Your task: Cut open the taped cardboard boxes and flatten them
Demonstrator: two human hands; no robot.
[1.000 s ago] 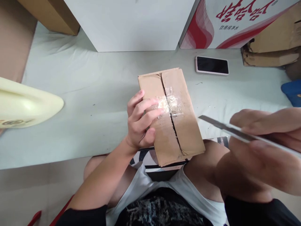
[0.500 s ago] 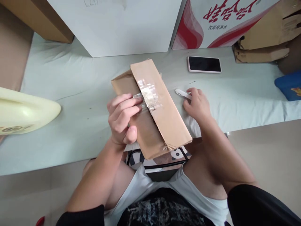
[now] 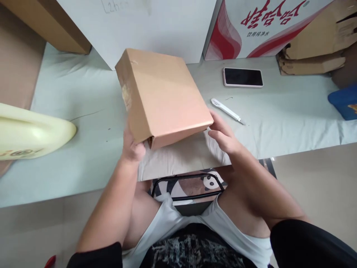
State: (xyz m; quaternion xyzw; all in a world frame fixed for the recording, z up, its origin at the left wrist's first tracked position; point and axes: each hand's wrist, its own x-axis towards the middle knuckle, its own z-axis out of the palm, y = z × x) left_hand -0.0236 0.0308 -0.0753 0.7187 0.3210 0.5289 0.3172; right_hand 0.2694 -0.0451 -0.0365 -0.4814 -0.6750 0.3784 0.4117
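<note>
A brown cardboard box (image 3: pixel 164 93) is tilted up over the white-covered table (image 3: pixel 92 130), its plain broad face toward me. My left hand (image 3: pixel 133 147) grips its lower left corner, thumb on the near edge and fingers hidden beneath. My right hand (image 3: pixel 223 136) touches the box's lower right corner with its fingertips, fingers curled and slightly apart. A white utility knife (image 3: pixel 227 110) lies on the table just beyond my right hand, blade end pointing right.
A phone (image 3: pixel 243 77) lies face up at the back right. Behind stand a white box (image 3: pixel 156 26), a red-and-white carton (image 3: pixel 264 26) and brown cardboard (image 3: pixel 312 56). A cream plastic object (image 3: pixel 30 136) juts in from the left. A blue item (image 3: pixel 344 100) sits far right.
My right hand laid the knife on the table and came to the box's right corner. The box was turned over, so its taped seam no longer shows, and it moved up and left.
</note>
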